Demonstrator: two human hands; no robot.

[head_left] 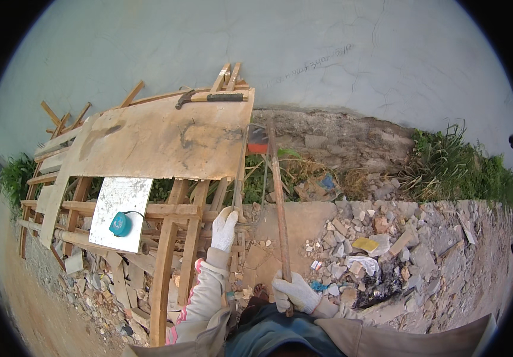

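My right hand (297, 294), in a white knit glove, is wrapped round the lower end of a long, rusty brown rod (281, 220). The rod stands tilted slightly left, its upper end beside the plywood's right edge. My left hand (224, 229), gloved too, has its fingers curled at the right end of the timber frame, beside thin metal rods (240, 184); what lies inside its grip is hidden. A claw hammer (216, 96) with a black grip rests on the far edge of the plywood sheet (167, 140). On a white board (109, 199) sits a teal tape measure (120, 224).
A makeshift timber bench (162, 273) carries the boards on my left. Behind it rises a grey plastered wall (304, 47). Broken stone and rubble (381, 256) cover the ground at right, with plants (458, 157) along the wall. A red object (257, 148) is behind the rods.
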